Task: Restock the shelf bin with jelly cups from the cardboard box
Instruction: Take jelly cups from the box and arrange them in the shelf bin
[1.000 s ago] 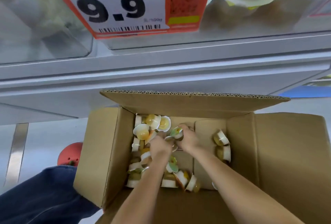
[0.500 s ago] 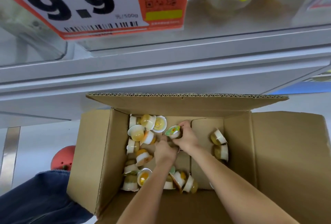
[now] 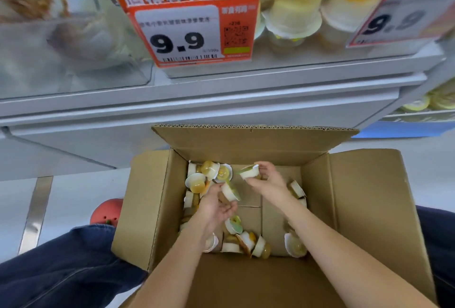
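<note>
A: Hands status?

B: Left hand (image 3: 216, 203) grips a jelly cup (image 3: 230, 192), fingers curled round it, palm turned up. Right hand (image 3: 267, 179) pinches another cup (image 3: 250, 172) at its rim, thumb and fingertips on it. Both hands are inside the cardboard box (image 3: 364, 209), above the floor of it.

A: Any more cups tucked in the palms?

B: Can't tell. Only one shows per hand.

A: Progress?

B: Partial. Plenty of loose cups (image 3: 209, 175) left, heaped along the left wall, more near the front edge and a few at the right wall. Middle of the box floor is bare cardboard, so I'd judge a good share is already out. The two held cups aren't in the bin yet.

A: Where's the bin?

B: Clear shelf bin (image 3: 307, 24) straight up and ahead, behind the 9.9 price tag (image 3: 187, 34). It already holds cups, stacked against its front wall.

A: Arm pose?

B: Both forearms reach down and forward into the box, left wrist rolled outward, right wrist bent with the cup lifted toward the far flap.
</note>
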